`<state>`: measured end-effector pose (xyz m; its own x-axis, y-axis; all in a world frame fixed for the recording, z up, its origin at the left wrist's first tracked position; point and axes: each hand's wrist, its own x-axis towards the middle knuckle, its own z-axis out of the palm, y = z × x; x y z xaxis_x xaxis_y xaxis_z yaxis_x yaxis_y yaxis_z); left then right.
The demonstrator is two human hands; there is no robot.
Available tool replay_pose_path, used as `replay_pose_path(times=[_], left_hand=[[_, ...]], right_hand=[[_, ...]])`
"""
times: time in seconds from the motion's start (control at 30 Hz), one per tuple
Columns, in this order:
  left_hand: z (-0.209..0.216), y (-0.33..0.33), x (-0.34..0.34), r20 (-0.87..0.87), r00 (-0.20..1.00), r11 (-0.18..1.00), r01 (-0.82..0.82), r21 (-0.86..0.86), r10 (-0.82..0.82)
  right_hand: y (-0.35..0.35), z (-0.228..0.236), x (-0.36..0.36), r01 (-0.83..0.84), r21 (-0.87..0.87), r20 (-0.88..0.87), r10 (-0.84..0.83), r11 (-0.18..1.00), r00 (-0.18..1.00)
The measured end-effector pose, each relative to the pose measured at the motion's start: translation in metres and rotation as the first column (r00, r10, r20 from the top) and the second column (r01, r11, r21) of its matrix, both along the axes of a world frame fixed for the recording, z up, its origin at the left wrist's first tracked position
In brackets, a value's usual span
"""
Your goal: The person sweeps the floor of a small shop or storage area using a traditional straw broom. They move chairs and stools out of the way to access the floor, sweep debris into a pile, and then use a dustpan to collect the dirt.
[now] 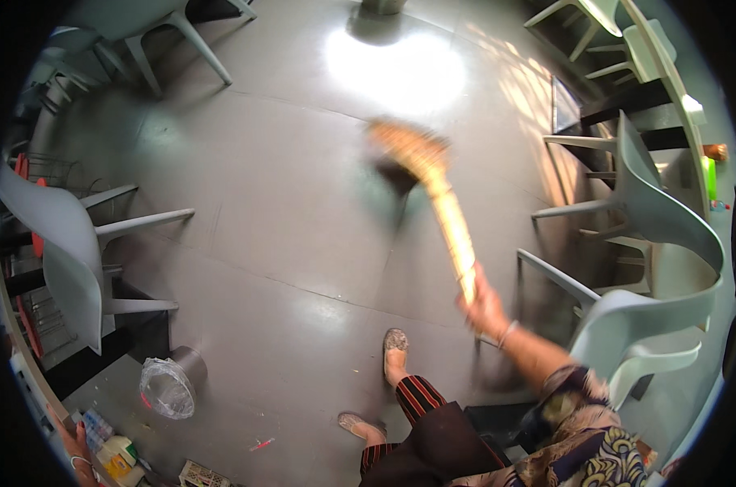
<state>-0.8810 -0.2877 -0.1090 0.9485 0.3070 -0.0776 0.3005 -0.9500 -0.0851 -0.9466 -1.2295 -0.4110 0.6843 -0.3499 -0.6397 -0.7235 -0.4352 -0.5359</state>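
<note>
My right hand [483,307] is wrapped around the lower end of a short hand broom [447,213] with a yellow handle. The broom reaches forward over the grey floor. Its fanned, brownish head [408,144] is smeared by motion, with a dark shadow under it, so I cannot tell whether the bristles touch the floor. Far to the lower left, my left hand [76,445] is beside a table edge with its thumb and fingers apart. Nothing shows in it, though part of it is cut by the dark rim.
Pale plastic chairs stand on both sides, one at the left [72,243] and one at the right [628,325]. A bin with a clear liner [169,388] is at lower left, near a yellow-and-white container [118,458]. A red scrap [262,444] lies on the floor [303,243].
</note>
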Motion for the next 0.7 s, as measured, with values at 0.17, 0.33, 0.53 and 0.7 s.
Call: replay_pose_path(times=[0.17, 0.33, 0.53, 0.7], left_hand=[[0.013, 0.020, -0.003, 0.008, 0.997, 0.986, -0.080, -0.149, 0.082], [0.013, 0.021, -0.011, 0.003, 0.988, 0.935, -0.147, -0.324, 0.156], [0.000, -0.018, -0.007, 0.093, 0.989, 0.947, -0.084, -0.309, 0.118], [0.001, -0.052, -0.006, 0.100, 0.994, 0.987, -0.016, -0.159, 0.032]], right_hand=[[-0.103, -0.088, 0.187, 0.217, 0.005, 0.051, -0.217, 0.976, 0.975], [-0.005, -0.071, 0.114, -0.235, -0.199, -0.316, 0.165, 0.952, 0.934], [0.054, 0.038, -0.078, -0.353, 0.442, -0.300, 0.507, 0.825, 0.808], [0.049, 0.029, 0.051, -0.559, 0.058, 0.126, 0.549, 0.827, 0.826]])
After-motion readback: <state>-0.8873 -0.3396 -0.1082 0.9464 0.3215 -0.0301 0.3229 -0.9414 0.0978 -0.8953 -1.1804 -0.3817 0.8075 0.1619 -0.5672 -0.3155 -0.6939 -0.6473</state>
